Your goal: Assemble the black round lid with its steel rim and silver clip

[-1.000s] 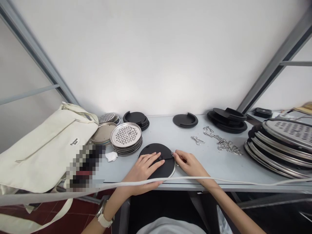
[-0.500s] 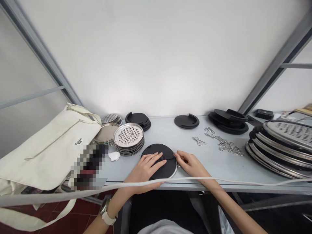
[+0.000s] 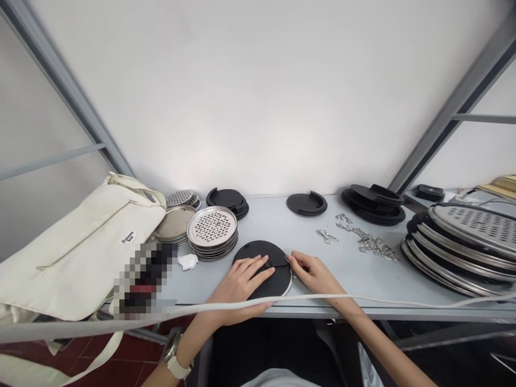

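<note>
A black round disc (image 3: 266, 287) with a metal rim showing at its lower right lies flat near the bench's front edge. My left hand (image 3: 237, 282) holds it down, fingers stretched across the top and thumb along the near side. At the disc's right edge, my right hand (image 3: 308, 270) pinches a small bent-wire clip (image 3: 293, 273) against the rim. The fingertips partly hide this clip. Similar loose wire clips (image 3: 373, 245) lie in a pile to the right, with another wire clip (image 3: 326, 236) apart from them.
Stacked perforated metal discs (image 3: 213, 227) and a cream bag (image 3: 80, 242) stand left. Black lipped discs (image 3: 307, 204) sit along the back. A tall stack of metal-rimmed discs (image 3: 455, 252) is at right. A white cable (image 3: 363, 296) crosses in front of my forearms.
Both hands keep their places on the disc and the clip, the right fingers shifting only slightly at the rim. The whole view has moved a little as my head turned.
</note>
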The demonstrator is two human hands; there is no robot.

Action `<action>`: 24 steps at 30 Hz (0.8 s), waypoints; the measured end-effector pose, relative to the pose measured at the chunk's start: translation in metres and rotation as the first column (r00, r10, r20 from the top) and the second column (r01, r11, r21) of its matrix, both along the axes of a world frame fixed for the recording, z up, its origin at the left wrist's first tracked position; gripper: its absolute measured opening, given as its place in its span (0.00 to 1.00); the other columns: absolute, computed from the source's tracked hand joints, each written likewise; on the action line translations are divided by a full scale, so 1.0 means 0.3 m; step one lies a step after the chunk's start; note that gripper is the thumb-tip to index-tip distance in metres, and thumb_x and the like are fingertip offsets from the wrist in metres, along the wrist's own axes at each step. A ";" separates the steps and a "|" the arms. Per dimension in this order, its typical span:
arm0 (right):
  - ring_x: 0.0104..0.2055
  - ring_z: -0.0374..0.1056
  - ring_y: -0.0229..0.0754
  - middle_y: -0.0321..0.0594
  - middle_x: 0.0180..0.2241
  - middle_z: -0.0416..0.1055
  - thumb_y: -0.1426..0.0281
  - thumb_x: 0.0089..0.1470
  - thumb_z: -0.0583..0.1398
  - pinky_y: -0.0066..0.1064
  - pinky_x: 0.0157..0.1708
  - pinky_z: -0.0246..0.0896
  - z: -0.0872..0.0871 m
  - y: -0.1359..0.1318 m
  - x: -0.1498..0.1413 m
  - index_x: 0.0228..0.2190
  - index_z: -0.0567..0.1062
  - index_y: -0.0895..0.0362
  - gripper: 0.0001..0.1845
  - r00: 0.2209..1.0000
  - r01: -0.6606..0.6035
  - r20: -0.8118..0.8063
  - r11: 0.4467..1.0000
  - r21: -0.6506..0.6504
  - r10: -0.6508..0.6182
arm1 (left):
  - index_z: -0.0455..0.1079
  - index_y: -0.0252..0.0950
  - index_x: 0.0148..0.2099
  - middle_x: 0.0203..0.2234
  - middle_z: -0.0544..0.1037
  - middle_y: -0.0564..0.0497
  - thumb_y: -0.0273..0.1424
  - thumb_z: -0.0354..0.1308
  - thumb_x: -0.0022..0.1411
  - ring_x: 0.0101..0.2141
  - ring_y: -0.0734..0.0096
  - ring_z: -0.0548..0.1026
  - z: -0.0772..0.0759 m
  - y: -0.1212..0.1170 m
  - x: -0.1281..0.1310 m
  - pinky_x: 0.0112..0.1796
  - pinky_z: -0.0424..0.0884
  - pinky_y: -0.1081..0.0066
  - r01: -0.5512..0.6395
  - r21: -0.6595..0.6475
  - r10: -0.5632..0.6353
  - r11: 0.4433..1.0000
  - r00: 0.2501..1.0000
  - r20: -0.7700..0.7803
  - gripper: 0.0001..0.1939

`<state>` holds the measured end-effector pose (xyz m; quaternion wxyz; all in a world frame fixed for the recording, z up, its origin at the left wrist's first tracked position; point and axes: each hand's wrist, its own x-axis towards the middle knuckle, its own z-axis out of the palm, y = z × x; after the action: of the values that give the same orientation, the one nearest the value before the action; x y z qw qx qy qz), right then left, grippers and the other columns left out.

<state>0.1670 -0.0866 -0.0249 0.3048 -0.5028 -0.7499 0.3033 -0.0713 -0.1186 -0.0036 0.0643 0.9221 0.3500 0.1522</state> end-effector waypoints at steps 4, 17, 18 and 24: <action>0.21 0.47 0.33 0.28 0.17 0.48 0.58 0.61 0.46 0.27 0.23 0.43 -0.001 -0.001 -0.002 0.21 0.52 0.54 0.21 1.000 0.008 0.023 1.000 0.009 -0.008 | 0.54 0.41 0.64 0.64 0.53 0.47 0.40 0.53 0.63 0.62 0.57 0.53 0.000 0.000 0.000 0.58 0.54 0.56 0.005 0.007 -0.005 1.000 1.000 0.006 0.30; 0.22 0.51 0.34 0.29 0.18 0.53 0.59 0.62 0.45 0.28 0.25 0.44 0.000 -0.002 -0.004 0.22 0.54 0.54 0.20 0.995 0.004 0.095 0.999 0.043 -0.008 | 0.54 0.40 0.64 0.64 0.53 0.47 0.40 0.54 0.62 0.62 0.58 0.53 -0.008 0.002 -0.002 0.58 0.54 0.57 0.003 0.009 -0.003 1.000 1.000 -0.010 0.30; 0.22 0.51 0.34 0.29 0.18 0.53 0.59 0.62 0.45 0.28 0.25 0.44 0.000 -0.001 -0.005 0.22 0.54 0.54 0.19 0.995 0.003 0.097 0.999 0.042 -0.007 | 0.54 0.40 0.64 0.64 0.53 0.48 0.40 0.54 0.62 0.62 0.59 0.53 -0.008 0.001 -0.002 0.58 0.54 0.57 0.001 0.010 -0.001 1.000 1.000 -0.011 0.30; 0.22 0.52 0.34 0.30 0.18 0.55 0.60 0.62 0.45 0.28 0.25 0.45 -0.001 -0.002 -0.007 0.22 0.55 0.54 0.19 0.993 0.013 0.112 0.998 0.054 -0.019 | 0.53 0.41 0.64 0.64 0.54 0.47 0.40 0.53 0.63 0.62 0.57 0.53 -0.007 0.003 -0.004 0.58 0.55 0.56 0.011 0.007 -0.011 1.000 1.000 -0.004 0.30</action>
<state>0.1651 -0.0872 -0.0252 0.2776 -0.5168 -0.7697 0.2517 -0.0726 -0.1178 -0.0057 0.0610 0.9245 0.3446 0.1513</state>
